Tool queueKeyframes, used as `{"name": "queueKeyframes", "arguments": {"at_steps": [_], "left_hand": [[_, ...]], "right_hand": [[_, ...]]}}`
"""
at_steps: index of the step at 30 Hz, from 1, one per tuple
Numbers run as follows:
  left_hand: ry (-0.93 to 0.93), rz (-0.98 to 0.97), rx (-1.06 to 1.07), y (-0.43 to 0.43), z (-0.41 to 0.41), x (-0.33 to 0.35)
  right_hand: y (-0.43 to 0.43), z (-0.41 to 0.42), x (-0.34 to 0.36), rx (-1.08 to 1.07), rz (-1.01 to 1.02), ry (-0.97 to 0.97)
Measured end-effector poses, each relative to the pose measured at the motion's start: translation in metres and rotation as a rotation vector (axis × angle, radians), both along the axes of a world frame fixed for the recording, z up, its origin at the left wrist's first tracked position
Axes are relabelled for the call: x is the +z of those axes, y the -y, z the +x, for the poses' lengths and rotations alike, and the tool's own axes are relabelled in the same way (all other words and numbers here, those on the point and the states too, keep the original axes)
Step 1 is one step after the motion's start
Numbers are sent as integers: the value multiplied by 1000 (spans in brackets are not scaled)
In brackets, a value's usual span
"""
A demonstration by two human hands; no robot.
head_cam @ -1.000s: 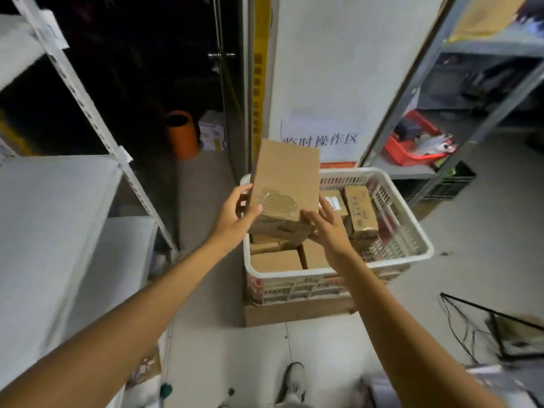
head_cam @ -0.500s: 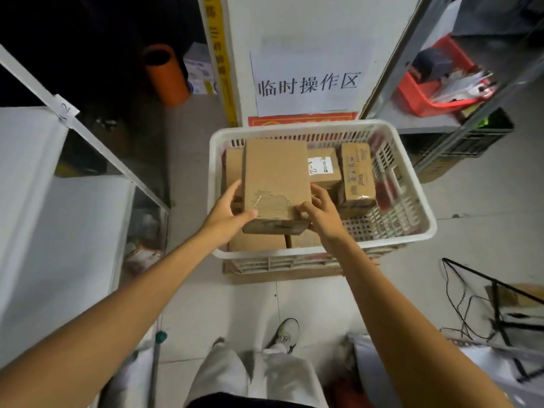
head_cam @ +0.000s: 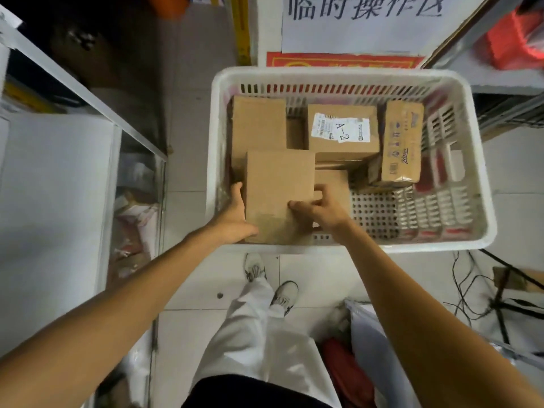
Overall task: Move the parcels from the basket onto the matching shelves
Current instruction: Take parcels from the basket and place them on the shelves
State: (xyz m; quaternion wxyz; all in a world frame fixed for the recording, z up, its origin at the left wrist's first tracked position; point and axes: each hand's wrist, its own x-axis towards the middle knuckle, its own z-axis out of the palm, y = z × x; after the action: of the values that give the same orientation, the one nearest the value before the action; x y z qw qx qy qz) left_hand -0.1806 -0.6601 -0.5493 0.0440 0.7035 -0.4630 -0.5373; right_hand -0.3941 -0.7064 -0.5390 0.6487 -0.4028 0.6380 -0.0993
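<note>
The left hand (head_cam: pixel 232 213) clasps the left edge of a plain box (head_cam: pixel 279 187), thumb lying up along its side and the other fingers hidden under it. The right hand (head_cam: pixel 319 212) grips the right edge, thumb laid on the top face and fingers curled at the side. The box is low in the near-left corner of the white basket (head_cam: pixel 482 172), its near end covering the rim there; it seems to rest on the parcels below, though the contact is hidden. Behind it lies a rear box (head_cam: pixel 259 122), partly covered. To the right is an A-2 box (head_cam: pixel 343 131), the small print on its label unreadable, and next to that a printed carton (head_cam: pixel 401 145). A further parcel shows only as a sliver past the right hand. The shelf (head_cam: pixel 56 178) on the left is blurred and cut off by the frame. The sign (head_cam: pixel 365 13) above the basket is cropped at the top, and cables (head_cam: pixel 468 290) trail over the floor on the right.
</note>
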Motion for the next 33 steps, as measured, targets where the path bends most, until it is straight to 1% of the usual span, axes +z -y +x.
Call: {"name": "queueKeyframes", "arguments": {"at_steps": [4, 8, 12, 18, 22, 27, 33], "left_hand": [[17, 38, 23, 10, 11, -2], [-34, 43, 2, 21, 20, 3], [-44, 24, -7, 24, 16, 5], [-75, 72, -44, 37, -27, 11], [-89, 57, -107, 47, -64, 6], [-91, 48, -159, 53, -103, -11], [-81, -39, -112, 57, -136, -44]], "right_hand": [[10, 5, -1, 57, 23, -34], [12, 3, 1, 39, 89, -24], [8, -5, 2, -5, 97, -13], [3, -40, 7, -84, -5, -105], [2, -66, 1, -179, -67, -161], [6, -86, -16, -134, -133, -265], [26, -105, -44, -84, -151, -319]]}}
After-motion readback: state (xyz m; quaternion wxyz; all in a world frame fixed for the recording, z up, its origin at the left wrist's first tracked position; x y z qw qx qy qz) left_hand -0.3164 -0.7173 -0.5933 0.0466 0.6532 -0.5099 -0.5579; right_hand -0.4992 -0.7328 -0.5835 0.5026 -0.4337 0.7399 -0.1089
